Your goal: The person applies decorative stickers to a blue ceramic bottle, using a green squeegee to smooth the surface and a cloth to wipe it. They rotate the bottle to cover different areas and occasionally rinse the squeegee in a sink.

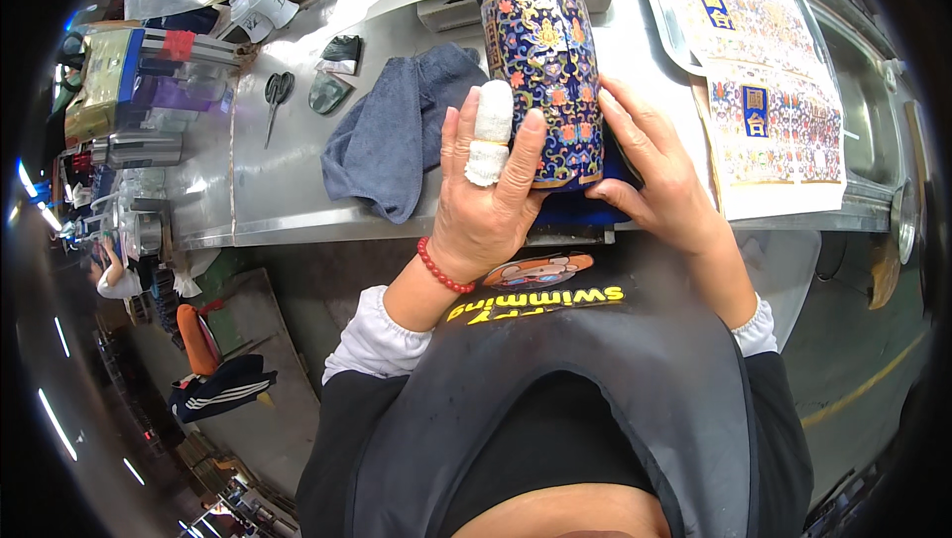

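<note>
A dark blue bottle with a dense multicoloured flower pattern lies tilted between my hands, its neck pointing away from me. My left hand presses on its lower left side with the fingers stretched along it. White cloth-like covers wrap one finger of that hand. Against the bottle's right side and near its base rest the fingers and thumb of my right hand. A grey-blue cloth lies crumpled just left of my left hand. What lies under the bottle is mostly hidden.
Right of the bottle lie printed flower-pattern sheets. Black scissors and two small dark pieces are on the metal table to the left. Clear and purple containers stand farther left. A metal basin is at the far right.
</note>
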`<state>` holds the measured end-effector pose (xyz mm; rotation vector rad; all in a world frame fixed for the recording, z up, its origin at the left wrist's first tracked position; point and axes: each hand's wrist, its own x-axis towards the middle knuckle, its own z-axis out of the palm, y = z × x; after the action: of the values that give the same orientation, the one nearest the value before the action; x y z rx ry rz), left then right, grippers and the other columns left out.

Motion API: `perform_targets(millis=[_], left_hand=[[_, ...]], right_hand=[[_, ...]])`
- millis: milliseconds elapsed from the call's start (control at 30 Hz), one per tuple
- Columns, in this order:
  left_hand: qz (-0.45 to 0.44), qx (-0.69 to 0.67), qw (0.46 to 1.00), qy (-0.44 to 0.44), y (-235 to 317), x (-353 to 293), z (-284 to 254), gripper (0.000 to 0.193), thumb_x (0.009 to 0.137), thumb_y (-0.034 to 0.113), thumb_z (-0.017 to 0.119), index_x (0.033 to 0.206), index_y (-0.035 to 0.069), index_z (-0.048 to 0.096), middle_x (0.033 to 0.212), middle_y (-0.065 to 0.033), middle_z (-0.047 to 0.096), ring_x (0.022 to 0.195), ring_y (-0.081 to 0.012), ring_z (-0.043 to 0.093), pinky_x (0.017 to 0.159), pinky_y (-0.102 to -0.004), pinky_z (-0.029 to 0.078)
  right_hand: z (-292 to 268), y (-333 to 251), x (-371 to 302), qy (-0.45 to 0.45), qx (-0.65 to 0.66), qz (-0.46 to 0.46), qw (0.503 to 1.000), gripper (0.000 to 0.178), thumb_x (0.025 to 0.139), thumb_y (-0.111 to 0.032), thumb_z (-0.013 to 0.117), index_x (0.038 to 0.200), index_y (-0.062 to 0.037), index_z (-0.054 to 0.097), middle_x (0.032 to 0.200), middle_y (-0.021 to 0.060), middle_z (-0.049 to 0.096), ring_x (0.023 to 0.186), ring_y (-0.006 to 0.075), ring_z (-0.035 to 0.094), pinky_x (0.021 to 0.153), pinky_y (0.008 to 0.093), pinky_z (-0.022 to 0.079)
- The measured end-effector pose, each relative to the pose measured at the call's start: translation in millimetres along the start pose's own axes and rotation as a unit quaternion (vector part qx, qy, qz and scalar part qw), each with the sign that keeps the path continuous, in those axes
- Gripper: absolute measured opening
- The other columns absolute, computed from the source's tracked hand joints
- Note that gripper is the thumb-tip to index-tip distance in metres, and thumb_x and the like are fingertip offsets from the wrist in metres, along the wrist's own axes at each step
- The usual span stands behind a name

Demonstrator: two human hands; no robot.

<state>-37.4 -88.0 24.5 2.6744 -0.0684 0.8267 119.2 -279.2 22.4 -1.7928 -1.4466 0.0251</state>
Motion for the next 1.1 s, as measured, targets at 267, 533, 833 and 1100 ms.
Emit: perform_targets(millis=[267,533,833,1100], left_hand=[[0.004,0.119,0.993,-0.015,31.5,1.5,6.6,0.045,0.091,0.016,0.066,0.135,0.028,0.068,0.151,-0.0176,0.052,0.148,-0.0406,0.034,0.125,-0.0583,0.009],[-0.058,-0.134,0.988,0.054,14.0,5.6,-11.0,0.038,0.086,0.022,0.075,0.118,0.006,0.062,0.139,-0.0278,0.054,0.133,-0.0476,0.043,0.118,-0.0606,0.02],[-0.037,-0.109,0.992,0.057,17.2,18.8,-6.8,0.035,0.076,0.018,0.08,0.103,0.006,0.061,0.139,-0.0276,0.052,0.13,-0.045,0.043,0.114,-0.0612,0.024],[-0.053,-0.099,0.993,0.048,24.3,22.9,-8.5,0.033,0.072,0.016,0.08,0.098,0.008,0.061,0.14,-0.027,0.051,0.129,-0.044,0.043,0.112,-0.0594,0.026]], right_hand=[[2.7,-0.6,-0.8,0.017,-0.007,-0.01,1.0,0.079,0.084,-0.021,0.079,0.15,0.0038,0.045,0.155,0.0258,0.043,0.139,0.0425,0.047,0.114,0.0479,0.038],[-16.0,-4.0,-1.1,0.033,-0.002,0.017,0.999,0.065,0.086,-0.005,0.076,0.145,0.0007,0.051,0.147,0.0236,0.053,0.13,0.036,0.058,0.108,0.0416,0.047],[-58.0,-24.2,22.3,-0.05,0.148,0.107,0.982,0.017,0.089,-0.01,0.072,0.102,0.0004,0.066,0.085,0.0052,0.068,0.073,0.0103,0.064,0.064,0.0259,0.05],[-42.3,-19.6,19.3,-0.059,0.224,0.148,0.962,0.024,0.092,-0.009,0.073,0.113,-0.0009,0.067,0.086,0.0026,0.07,0.075,0.007,0.065,0.066,0.023,0.052]])
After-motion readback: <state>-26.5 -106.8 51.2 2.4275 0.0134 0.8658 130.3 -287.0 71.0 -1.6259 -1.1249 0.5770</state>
